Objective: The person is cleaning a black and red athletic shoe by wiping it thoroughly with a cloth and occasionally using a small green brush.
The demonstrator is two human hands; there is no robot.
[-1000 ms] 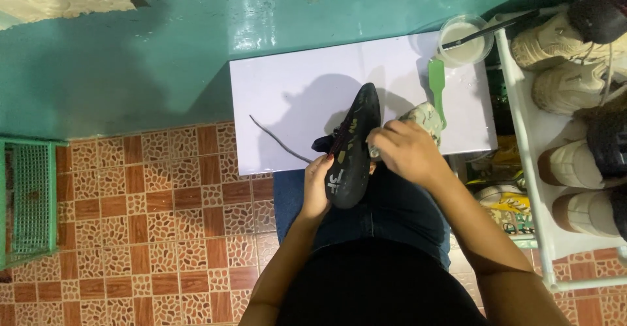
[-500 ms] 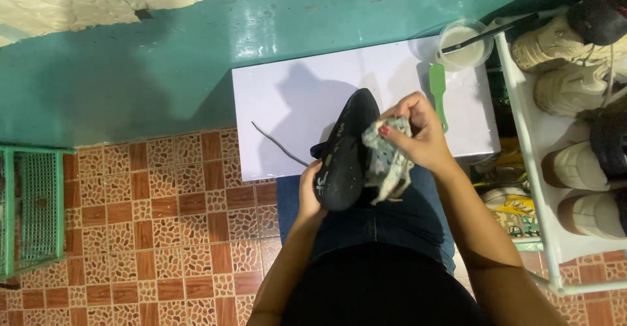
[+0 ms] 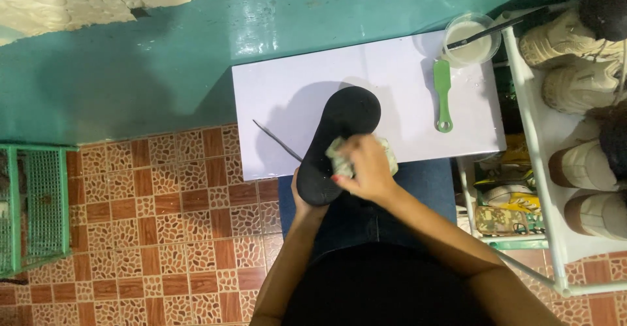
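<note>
A black shoe [image 3: 339, 137] is turned sole-up over the near edge of a white board [image 3: 294, 91]. My left hand [image 3: 299, 199] grips the shoe from below at its heel end. My right hand [image 3: 367, 169] presses a crumpled pale cloth [image 3: 341, 163] against the sole near its middle. A thin dark lace [image 3: 277, 141] hangs from the shoe across the board. A green-handled brush [image 3: 443, 94] lies on the board to the right, apart from both hands.
A clear cup of white liquid [image 3: 468, 39] with a dark stick stands at the board's far right corner. A white rack [image 3: 575, 137] with several shoes is on the right. A green wire basket [image 3: 36, 202] sits left on the tiled floor.
The shoe has turned from its side to sole-up. My right hand with the cloth moved from the shoe's side onto the sole. The view has shifted slightly.
</note>
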